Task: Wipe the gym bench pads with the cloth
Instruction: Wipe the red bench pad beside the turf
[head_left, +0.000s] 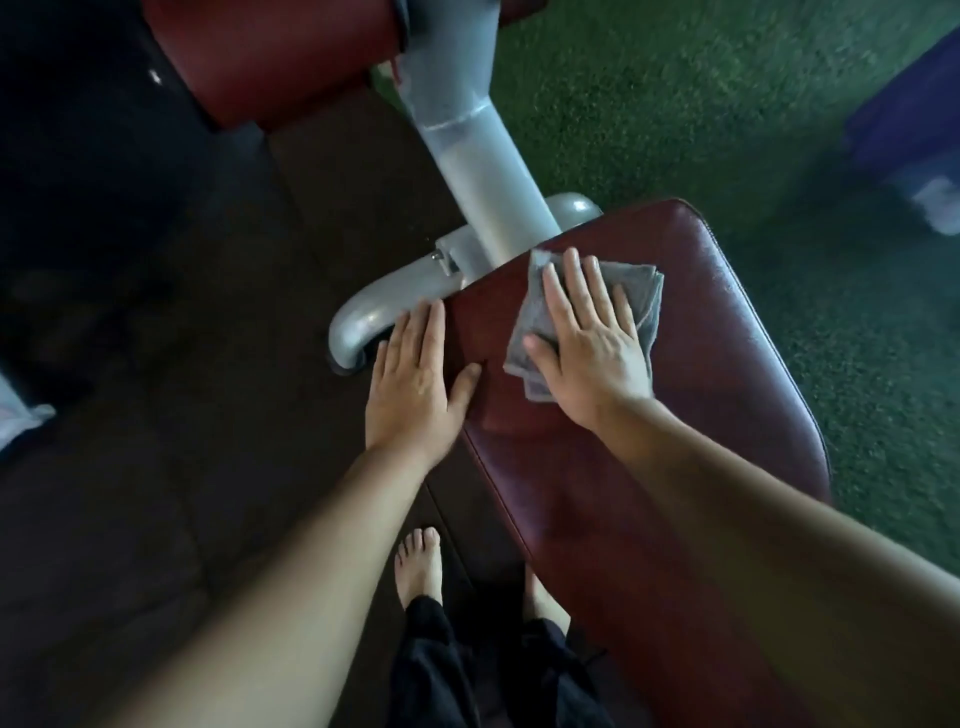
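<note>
A dark red padded bench seat (691, 395) fills the middle and lower right of the head view. A folded grey cloth (530, 322) lies flat on its near-left part. My right hand (587, 343) presses flat on the cloth with fingers spread, pointing toward the far end of the pad. My left hand (415, 384) rests flat over the pad's left edge, fingers together and thumb lying on the red surface, holding nothing. A second red pad (270, 57) sits at the top left, above the frame.
A silver metal post (467, 150) rises between the two pads, with a curved silver foot bar (374, 312) beside my left hand. Dark rubber flooring lies left, green turf (675, 104) right. My bare feet (418, 566) stand below the bench. Another person's shoe (940, 202) is at far right.
</note>
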